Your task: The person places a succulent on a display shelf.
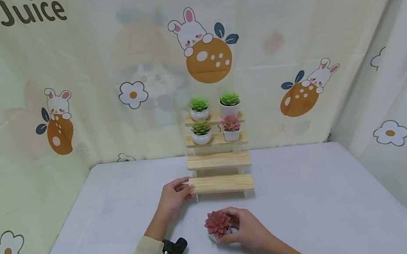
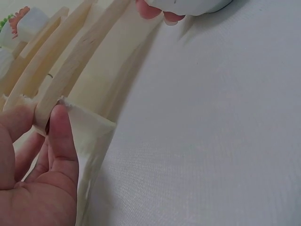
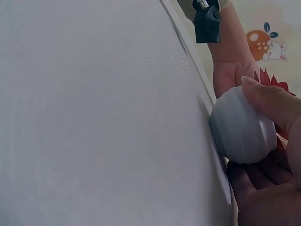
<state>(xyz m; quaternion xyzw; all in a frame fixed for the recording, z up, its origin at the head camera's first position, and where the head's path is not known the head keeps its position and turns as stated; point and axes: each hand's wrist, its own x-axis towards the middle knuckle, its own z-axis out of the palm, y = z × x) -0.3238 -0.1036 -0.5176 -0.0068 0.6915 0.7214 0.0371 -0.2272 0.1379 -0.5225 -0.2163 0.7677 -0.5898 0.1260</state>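
Note:
My left hand (image 1: 172,197) pinches the left end of the lowest board of a tiered wooden plant stand (image 1: 222,183); in the left wrist view, thumb and fingers close on the board's end (image 2: 44,106). In front of the stand, my right hand (image 1: 248,229) grips a potted artificial succulent (image 1: 218,223) with dark red leaves. Its round white pot (image 3: 242,127) sits between thumb and fingers in the right wrist view, close to the tabletop.
Two green succulents, one at left (image 1: 198,106) and one at right (image 1: 229,103), stand on the top tier. Below them are a green succulent (image 1: 201,131) and a pink one (image 1: 231,127). A white cloth covers the table (image 1: 318,197); a printed curtain (image 1: 95,51) hangs behind.

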